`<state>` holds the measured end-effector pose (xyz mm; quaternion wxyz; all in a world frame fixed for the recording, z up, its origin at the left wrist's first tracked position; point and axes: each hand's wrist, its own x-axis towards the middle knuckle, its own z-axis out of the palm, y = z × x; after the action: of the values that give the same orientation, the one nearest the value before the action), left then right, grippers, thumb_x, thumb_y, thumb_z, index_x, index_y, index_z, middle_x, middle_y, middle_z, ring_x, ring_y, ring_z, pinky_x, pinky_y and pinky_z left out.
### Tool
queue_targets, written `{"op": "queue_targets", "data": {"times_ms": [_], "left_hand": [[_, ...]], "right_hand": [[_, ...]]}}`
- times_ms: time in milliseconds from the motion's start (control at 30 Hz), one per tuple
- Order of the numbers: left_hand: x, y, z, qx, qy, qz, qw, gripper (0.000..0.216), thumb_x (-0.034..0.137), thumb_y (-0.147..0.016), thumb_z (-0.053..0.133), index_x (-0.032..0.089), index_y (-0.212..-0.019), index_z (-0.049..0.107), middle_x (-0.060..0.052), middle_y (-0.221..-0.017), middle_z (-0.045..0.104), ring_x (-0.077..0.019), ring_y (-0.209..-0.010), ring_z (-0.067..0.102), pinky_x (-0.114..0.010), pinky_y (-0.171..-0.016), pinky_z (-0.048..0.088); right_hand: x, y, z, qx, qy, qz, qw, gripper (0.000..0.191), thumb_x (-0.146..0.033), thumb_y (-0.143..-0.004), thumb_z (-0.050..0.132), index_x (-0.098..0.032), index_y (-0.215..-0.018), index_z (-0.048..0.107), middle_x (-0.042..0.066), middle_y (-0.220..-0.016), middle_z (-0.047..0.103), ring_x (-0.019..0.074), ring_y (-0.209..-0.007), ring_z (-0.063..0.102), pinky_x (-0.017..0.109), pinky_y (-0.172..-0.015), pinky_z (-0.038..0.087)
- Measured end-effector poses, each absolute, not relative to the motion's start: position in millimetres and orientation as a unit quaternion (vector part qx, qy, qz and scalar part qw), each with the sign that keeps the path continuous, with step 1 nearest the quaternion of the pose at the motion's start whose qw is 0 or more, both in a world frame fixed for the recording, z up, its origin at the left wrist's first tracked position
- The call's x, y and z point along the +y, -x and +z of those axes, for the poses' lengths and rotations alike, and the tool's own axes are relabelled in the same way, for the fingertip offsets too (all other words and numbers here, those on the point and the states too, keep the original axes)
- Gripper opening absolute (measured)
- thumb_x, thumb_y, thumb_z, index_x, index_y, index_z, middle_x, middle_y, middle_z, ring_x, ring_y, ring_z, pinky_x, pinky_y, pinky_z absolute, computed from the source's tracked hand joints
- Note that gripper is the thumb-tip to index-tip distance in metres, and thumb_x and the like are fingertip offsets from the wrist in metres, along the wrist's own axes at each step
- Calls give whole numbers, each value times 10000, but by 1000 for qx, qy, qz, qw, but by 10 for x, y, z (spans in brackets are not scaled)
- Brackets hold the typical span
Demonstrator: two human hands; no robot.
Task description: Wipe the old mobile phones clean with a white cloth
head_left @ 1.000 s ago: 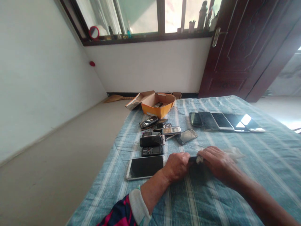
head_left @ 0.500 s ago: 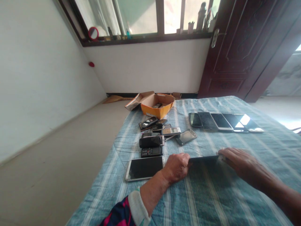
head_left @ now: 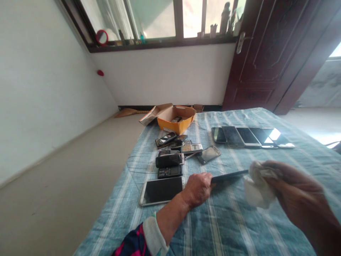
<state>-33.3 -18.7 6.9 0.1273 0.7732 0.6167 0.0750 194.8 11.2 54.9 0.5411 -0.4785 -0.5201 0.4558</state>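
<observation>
A thin dark phone [head_left: 229,175], seen nearly edge-on, is gripped at its left end by my left hand [head_left: 198,187], above the striped cloth. My right hand [head_left: 295,188] pinches a crumpled white tissue [head_left: 259,186] beside the phone's far right end; whether the tissue touches the phone, I cannot tell. A white-framed phone [head_left: 162,191] with a dark screen lies just left of my left hand. Beyond it sit a black keypad phone [head_left: 169,172], a black phone [head_left: 167,160] and a silver keypad phone [head_left: 191,147].
An orange cardboard box [head_left: 181,126] with its lid open holds a phone at the far edge. Several flat phones [head_left: 247,137] form a row at the right, and a grey phone [head_left: 209,155] lies alone. Blue striped cloth [head_left: 223,227] covers the surface.
My right hand has come off the phone's right end, moved right and nearer, and now shows the white tissue. My left hand keeps hold of the phone, whose right end has risen slightly.
</observation>
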Motion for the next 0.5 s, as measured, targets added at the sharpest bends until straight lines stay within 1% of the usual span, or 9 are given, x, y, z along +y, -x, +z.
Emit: {"op": "queue_targets", "data": {"times_ms": [67,133,200,300,367,433,500], "left_hand": [[-187,329,86,619,-771,70,133,142,291,-883,488,176,-895,571,-57,-913,674,-205,-853,640,-266,-718,480],[-190,324,102,622,-769,66,134,149,289,-886,479,173,-901,572,-63,-910,673,-212,-854,641,-272,-715,479],[-193,321,112,626,-766,61,134,164,290,-897,456,173,-914,569,-66,-907,673,-216,-851,644,-278,-710,479],[-193,323,114,619,-772,56,134,174,295,-902,444,174,-929,566,-65,-922,673,-218,-866,643,-277,-706,478],[-190,328,106,611,-778,56,131,173,297,-901,446,173,-927,565,-65,-937,673,-217,-874,643,-270,-698,478],[-188,335,93,609,-781,56,126,187,313,-903,443,172,-924,565,-68,-938,672,-217,-861,645,-269,-684,479],[-191,341,77,606,-784,60,118,206,328,-907,433,169,-922,564,-68,-925,670,-219,-836,648,-274,-669,479]], "right_hand": [[133,-1697,507,-494,443,494,562,299,-360,-628,738,-216,-885,682,37,-842,715,182,-700,661,265,-584,539],[179,-1509,420,-540,417,481,550,235,-318,-700,678,-219,-913,671,34,-852,703,179,-724,655,276,-604,531],[236,-1411,310,-636,398,382,540,187,-244,-754,605,-218,-928,668,36,-907,686,179,-791,647,289,-672,527],[331,-1415,161,-776,337,209,491,242,-152,-823,468,-200,-975,649,65,-996,651,189,-902,622,311,-772,503],[390,-1474,103,-831,306,116,450,262,-136,-862,415,-180,-1002,632,88,-993,640,202,-931,603,330,-799,485],[432,-1541,85,-860,292,52,416,244,-150,-889,407,-163,-1011,618,101,-957,636,212,-915,590,346,-798,475],[449,-1601,98,-879,279,20,386,225,-167,-900,417,-160,-1024,605,101,-934,630,216,-899,582,353,-792,472]]}}
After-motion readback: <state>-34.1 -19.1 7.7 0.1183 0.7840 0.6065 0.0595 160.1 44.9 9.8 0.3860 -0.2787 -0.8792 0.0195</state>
